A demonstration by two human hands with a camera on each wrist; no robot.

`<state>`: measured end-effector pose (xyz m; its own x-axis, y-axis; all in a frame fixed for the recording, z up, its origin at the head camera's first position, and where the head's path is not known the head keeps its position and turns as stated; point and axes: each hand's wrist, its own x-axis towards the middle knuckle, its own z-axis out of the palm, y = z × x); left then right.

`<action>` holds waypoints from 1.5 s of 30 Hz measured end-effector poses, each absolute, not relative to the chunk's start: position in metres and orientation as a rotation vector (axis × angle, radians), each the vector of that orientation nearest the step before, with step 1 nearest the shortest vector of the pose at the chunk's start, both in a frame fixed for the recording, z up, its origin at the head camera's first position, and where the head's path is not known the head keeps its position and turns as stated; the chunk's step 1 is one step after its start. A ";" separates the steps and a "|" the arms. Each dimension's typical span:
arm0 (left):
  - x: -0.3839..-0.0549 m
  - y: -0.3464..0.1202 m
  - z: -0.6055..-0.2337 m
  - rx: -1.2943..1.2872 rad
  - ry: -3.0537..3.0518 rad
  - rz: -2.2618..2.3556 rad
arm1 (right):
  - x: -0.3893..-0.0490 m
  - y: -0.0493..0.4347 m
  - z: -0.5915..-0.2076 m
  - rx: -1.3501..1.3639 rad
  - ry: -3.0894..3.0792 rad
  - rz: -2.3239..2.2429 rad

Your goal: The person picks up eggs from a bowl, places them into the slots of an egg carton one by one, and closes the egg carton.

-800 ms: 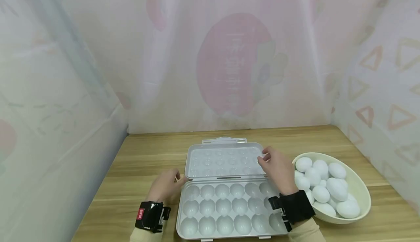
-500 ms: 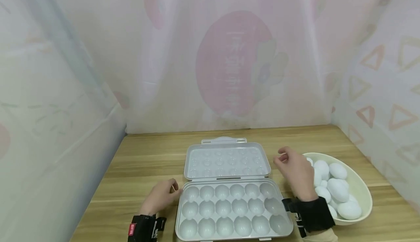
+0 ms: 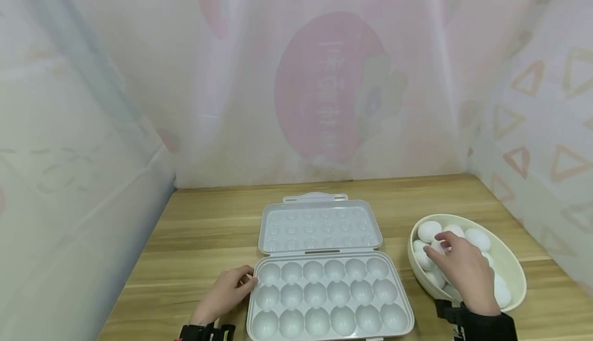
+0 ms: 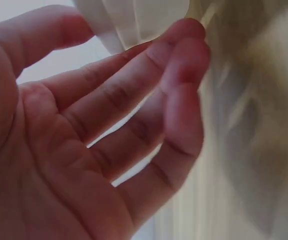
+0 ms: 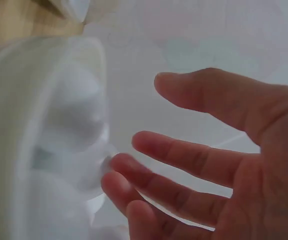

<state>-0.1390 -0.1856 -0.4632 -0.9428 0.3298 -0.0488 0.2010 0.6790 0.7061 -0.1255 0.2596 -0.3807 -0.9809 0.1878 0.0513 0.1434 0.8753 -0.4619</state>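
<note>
An egg carton of pale plastic (image 3: 326, 276) lies unfolded on the table, its lid (image 3: 319, 228) laid back behind the rows of hollow cups. Beside the carton's left edge is my left hand (image 3: 224, 292), fingertips at the rim; in the left wrist view its fingers (image 4: 184, 110) are loosely bent with nothing held. My right hand (image 3: 470, 271) hovers over the cream bowl (image 3: 514, 274) heaped with white eggs (image 3: 429, 231). In the right wrist view its thumb and fingers (image 5: 204, 160) are spread apart, holding nothing. The hand covers part of the eggs in the head view.
Wood-grain table (image 3: 199, 222) extends around the carton and bowl. A printed curtain (image 3: 241, 99) hangs behind, and curtain sides (image 3: 542, 150) close off the left and right.
My right hand has left the carton lid's right edge and moved right, over the bowl. My left hand has shifted down and slightly left, along the carton's left side.
</note>
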 end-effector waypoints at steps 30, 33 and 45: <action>-0.132 -0.186 -0.476 0.439 2.597 1.381 | -0.122 0.262 -0.411 -0.138 -2.954 0.601; -0.132 -0.187 -0.479 0.444 2.556 1.446 | -0.122 0.262 -0.413 -0.125 -2.944 0.594; -0.132 -0.189 -0.487 0.266 2.246 1.702 | -0.123 0.263 -0.419 -0.120 -2.858 0.614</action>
<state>-0.1318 -0.1894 -0.4873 -0.9348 0.3296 -0.1326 -0.0385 0.2772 0.9600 -0.1227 0.2627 -0.4186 -0.9735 0.1243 0.1921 0.0345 0.9097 -0.4138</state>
